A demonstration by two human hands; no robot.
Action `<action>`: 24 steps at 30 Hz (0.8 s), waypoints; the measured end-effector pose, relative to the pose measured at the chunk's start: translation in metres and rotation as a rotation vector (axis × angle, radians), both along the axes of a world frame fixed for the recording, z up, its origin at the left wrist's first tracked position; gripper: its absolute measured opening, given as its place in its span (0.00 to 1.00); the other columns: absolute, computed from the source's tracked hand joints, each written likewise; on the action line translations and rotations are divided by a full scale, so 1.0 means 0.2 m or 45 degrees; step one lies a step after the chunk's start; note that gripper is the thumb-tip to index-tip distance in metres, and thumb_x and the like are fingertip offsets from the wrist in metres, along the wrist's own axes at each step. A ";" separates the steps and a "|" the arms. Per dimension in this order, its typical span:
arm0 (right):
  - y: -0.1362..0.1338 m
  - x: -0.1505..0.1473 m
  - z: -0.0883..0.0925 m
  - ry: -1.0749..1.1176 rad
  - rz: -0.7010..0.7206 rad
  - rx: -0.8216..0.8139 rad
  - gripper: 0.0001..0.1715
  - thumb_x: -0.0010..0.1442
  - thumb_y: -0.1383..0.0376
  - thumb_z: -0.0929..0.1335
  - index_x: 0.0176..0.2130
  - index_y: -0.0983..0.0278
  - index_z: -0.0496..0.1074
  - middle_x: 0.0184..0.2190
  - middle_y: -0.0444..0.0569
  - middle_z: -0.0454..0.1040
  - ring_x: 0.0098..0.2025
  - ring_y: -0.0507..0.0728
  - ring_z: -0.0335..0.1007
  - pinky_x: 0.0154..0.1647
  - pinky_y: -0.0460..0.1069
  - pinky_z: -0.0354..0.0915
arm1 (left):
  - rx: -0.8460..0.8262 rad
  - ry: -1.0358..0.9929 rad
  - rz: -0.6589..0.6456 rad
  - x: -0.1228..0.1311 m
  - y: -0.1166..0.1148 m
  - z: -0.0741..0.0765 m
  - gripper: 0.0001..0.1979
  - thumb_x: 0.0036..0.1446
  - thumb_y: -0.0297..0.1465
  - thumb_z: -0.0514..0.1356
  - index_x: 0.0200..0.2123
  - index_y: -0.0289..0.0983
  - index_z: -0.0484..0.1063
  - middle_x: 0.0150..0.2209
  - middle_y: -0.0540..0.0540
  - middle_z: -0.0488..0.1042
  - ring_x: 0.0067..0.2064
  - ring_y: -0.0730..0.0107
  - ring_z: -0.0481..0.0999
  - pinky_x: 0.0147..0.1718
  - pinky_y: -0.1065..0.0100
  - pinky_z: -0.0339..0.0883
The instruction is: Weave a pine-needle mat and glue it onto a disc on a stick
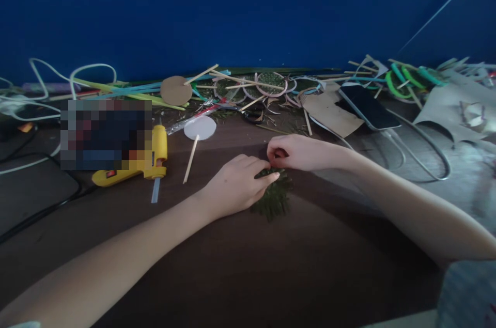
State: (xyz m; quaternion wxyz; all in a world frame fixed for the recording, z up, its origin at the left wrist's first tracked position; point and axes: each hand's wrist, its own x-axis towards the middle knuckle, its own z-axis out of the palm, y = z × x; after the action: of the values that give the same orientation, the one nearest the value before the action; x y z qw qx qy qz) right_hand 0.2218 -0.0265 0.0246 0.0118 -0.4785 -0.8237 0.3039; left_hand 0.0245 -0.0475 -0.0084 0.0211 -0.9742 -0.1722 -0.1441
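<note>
Greenery (276, 204), fringed, sits near middle of bench (271, 266), between near and far edges, partly under left hand (242, 183); fingers laid over it, grip cannot be told. Right hand (298, 152) curled, fingertips at greenery's far side; whether they pinch it, cannot tell. Toward left edge: yellow glue gun (158, 150), white disc (200, 126), stick (190, 159) overlapping disc's near rim. Phone (370, 106) toward far right corner.

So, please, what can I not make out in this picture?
All in the head view:
Green piece: partly covered by the left hand.
Whatever the right hand may pinch: hidden by its own curl.
Pixelated patch: its content, lost in coarse blocks.
Glue gun: part of it, masked by that patch.
Left sleeve: mostly cut off by the bottom edge.
</note>
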 end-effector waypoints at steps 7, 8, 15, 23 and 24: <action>0.01 0.00 -0.01 -0.020 0.024 0.019 0.03 0.51 0.67 0.63 0.30 0.63 0.67 0.29 0.45 0.70 0.29 0.51 0.61 0.28 0.46 0.53 | 0.000 -0.024 -0.008 0.00 0.00 0.00 0.13 0.60 0.28 0.51 0.46 0.37 0.70 0.43 0.43 0.74 0.42 0.63 0.72 0.39 0.63 0.65; 0.01 0.00 -0.01 -0.023 0.026 0.023 0.03 0.51 0.68 0.63 0.30 0.64 0.67 0.30 0.45 0.70 0.29 0.51 0.61 0.28 0.46 0.53 | 0.003 -0.029 -0.010 0.00 0.00 0.00 0.13 0.60 0.28 0.51 0.46 0.37 0.70 0.43 0.43 0.74 0.42 0.63 0.72 0.39 0.63 0.65; 0.00 0.00 -0.01 -0.041 0.020 0.022 0.03 0.51 0.69 0.63 0.30 0.64 0.67 0.30 0.46 0.71 0.29 0.51 0.61 0.28 0.46 0.53 | 0.007 -0.026 -0.011 0.00 0.00 0.00 0.13 0.60 0.28 0.51 0.46 0.36 0.70 0.43 0.42 0.74 0.42 0.63 0.72 0.39 0.63 0.65; 0.02 0.02 -0.03 0.058 -0.049 0.002 0.10 0.54 0.63 0.65 0.38 0.62 0.64 0.28 0.43 0.66 0.27 0.50 0.60 0.27 0.46 0.52 | 0.022 -0.019 0.063 -0.03 0.05 -0.02 0.15 0.60 0.28 0.50 0.47 0.38 0.70 0.43 0.42 0.74 0.43 0.62 0.71 0.40 0.61 0.62; 0.02 0.03 -0.03 0.075 -0.068 0.003 0.13 0.53 0.61 0.66 0.40 0.62 0.63 0.28 0.43 0.65 0.27 0.50 0.60 0.27 0.46 0.52 | 0.019 -0.028 0.087 -0.03 0.07 -0.03 0.15 0.60 0.28 0.50 0.47 0.39 0.71 0.43 0.43 0.74 0.43 0.62 0.71 0.40 0.61 0.62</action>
State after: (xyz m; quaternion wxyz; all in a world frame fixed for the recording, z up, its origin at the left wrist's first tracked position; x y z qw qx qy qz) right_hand 0.2269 -0.0224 0.0181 0.0447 -0.4910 -0.8104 0.3164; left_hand 0.0177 -0.0343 -0.0135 0.0315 -0.9659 -0.2047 -0.1552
